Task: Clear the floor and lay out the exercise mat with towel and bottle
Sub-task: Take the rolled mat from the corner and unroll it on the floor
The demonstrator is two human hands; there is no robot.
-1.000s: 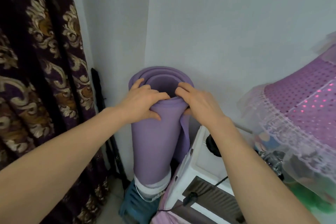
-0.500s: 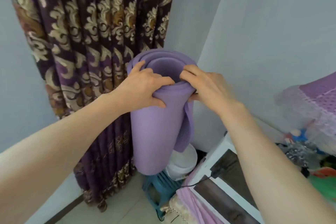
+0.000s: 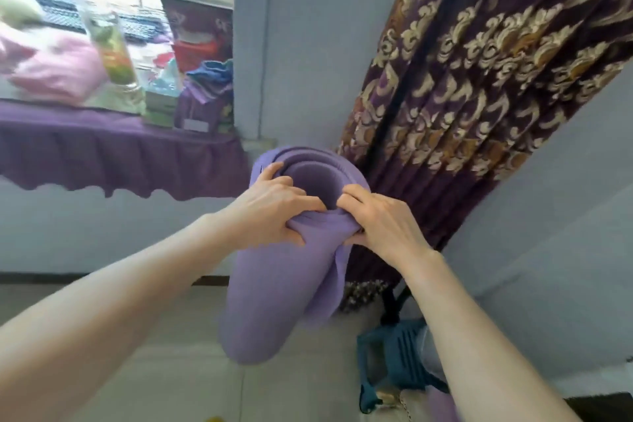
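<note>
A rolled purple exercise mat hangs upright in the air in the middle of the view, its lower end above the tiled floor. My left hand grips the near rim of the roll's top end, fingers inside and thumb outside. My right hand pinches the same rim just to the right. A clear bottle with a green and orange label stands blurred on the shelf at the upper left, beside a pink cloth.
A shelf draped in purple cloth runs along the left wall under a window. A patterned purple curtain hangs right of the mat. A blue plastic stool stands on the floor at the lower right.
The mat has been lifted off the stool in the corner and carried left. The view has swung left, bringing the window shelf into sight. Both hands keep their grip on the rim.
</note>
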